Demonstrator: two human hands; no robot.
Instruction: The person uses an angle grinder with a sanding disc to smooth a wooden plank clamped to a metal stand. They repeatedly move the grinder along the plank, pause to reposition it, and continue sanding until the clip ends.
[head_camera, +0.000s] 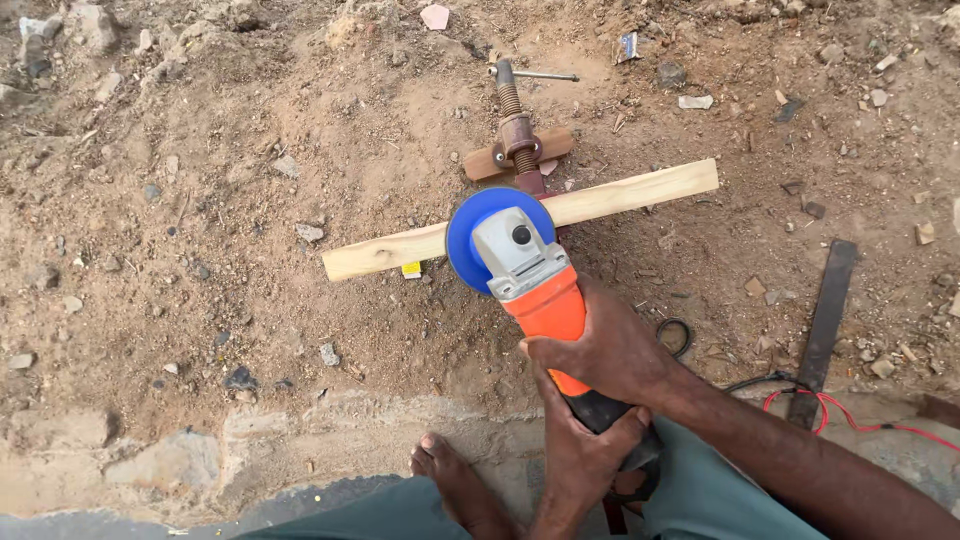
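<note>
Angle grinder (520, 265) set mid-frame, blue guard and grey gear head over the wooden strip (520, 220), orange body running back toward five o'clock. Gripped two-handed for steadiness: right hand (605, 350) wrapped over the orange body, fingers pressed together around it; left hand (585, 450) clasping the black rear grip from below, fingers curled shut. Strip pinned on bare dirt by a rusty screw clamp (518, 135) at twelve o'clock (likely so nothing shifts under the disc). Bare foot (455, 485) planted at six o'clock; red cable (850, 415) trailing off at four o'clock.
</note>
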